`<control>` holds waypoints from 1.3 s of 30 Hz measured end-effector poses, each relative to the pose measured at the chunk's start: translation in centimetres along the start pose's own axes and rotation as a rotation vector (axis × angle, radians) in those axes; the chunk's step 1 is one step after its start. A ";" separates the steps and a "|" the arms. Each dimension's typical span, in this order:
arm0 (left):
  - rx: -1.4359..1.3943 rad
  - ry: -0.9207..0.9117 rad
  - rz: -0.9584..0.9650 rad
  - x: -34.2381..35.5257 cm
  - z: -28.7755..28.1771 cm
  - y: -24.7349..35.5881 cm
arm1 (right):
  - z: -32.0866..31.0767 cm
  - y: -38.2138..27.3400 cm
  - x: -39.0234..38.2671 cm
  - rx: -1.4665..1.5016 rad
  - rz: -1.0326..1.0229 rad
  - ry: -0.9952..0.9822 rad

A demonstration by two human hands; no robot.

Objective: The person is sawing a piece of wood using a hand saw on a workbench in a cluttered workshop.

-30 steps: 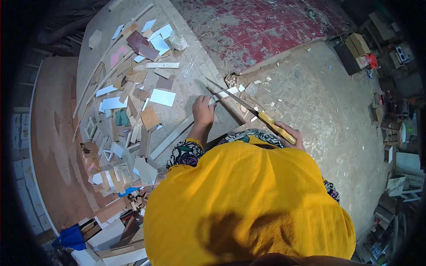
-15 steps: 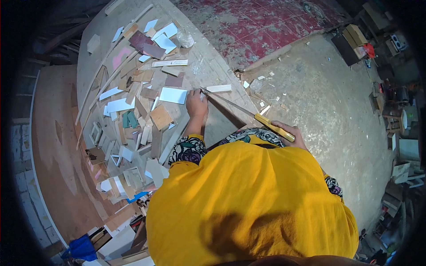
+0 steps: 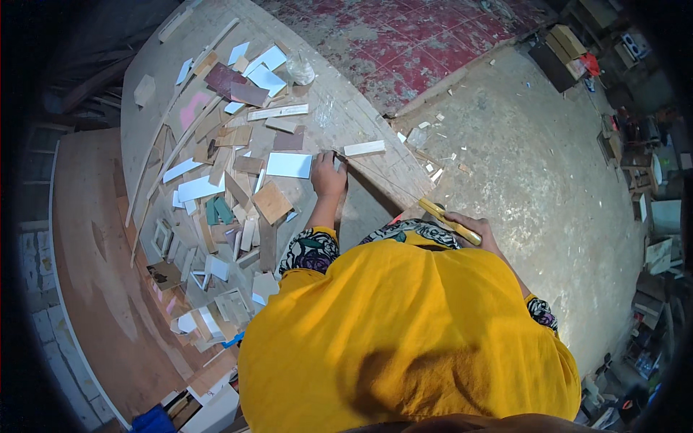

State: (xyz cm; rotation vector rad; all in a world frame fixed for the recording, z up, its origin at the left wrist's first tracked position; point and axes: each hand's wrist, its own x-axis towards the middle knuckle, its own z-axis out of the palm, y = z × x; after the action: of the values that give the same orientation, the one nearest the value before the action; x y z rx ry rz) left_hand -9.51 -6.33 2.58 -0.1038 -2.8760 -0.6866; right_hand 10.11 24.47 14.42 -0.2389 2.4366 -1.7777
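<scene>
My right hand (image 3: 469, 224) is closed around the yellow handle of a saw (image 3: 449, 220). Its long, thin blade slants up and left across the table's edge and ends close to my left hand (image 3: 328, 177). The fingers of that hand are bent and pressed together at the tabletop, beside the blade's far end. What they hold there is small and mostly hidden. A white rectangular board piece (image 3: 289, 165) lies just left of my left fingers. A short pale wood block (image 3: 364, 148) rests beyond the blade, close to the table edge.
Many wood and board offcuts, a tan square (image 3: 273, 203) among them, cover the left of the table (image 3: 339, 115). A clear plastic container (image 3: 299, 71) stands farther back. Small scraps lie on the concrete floor (image 3: 520, 166) at right. A brown board (image 3: 101, 274) lies far left.
The whole view has shifted slightly. My right hand and the saw handle sit a little lower, with the blade still reaching toward my left hand, which keeps its place on the table.
</scene>
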 end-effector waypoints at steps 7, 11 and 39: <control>-0.012 0.037 0.022 -0.2 -0.1 0.3 | 0.9 -0.6 -0.8 -0.030 0.008 -0.015; -0.024 0.032 0.008 -0.2 -0.1 0.2 | 1.3 -0.8 -1.2 -0.057 0.029 -0.020; 0.112 0.039 -0.046 0.3 0.8 -0.3 | 5.0 4.6 -2.8 0.207 0.102 -0.066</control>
State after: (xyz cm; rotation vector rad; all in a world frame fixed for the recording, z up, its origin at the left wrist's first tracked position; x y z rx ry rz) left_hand -9.96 -6.24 1.84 -0.0092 -2.8797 -0.5273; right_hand 13.48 21.73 8.54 -0.1477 2.1595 -1.9257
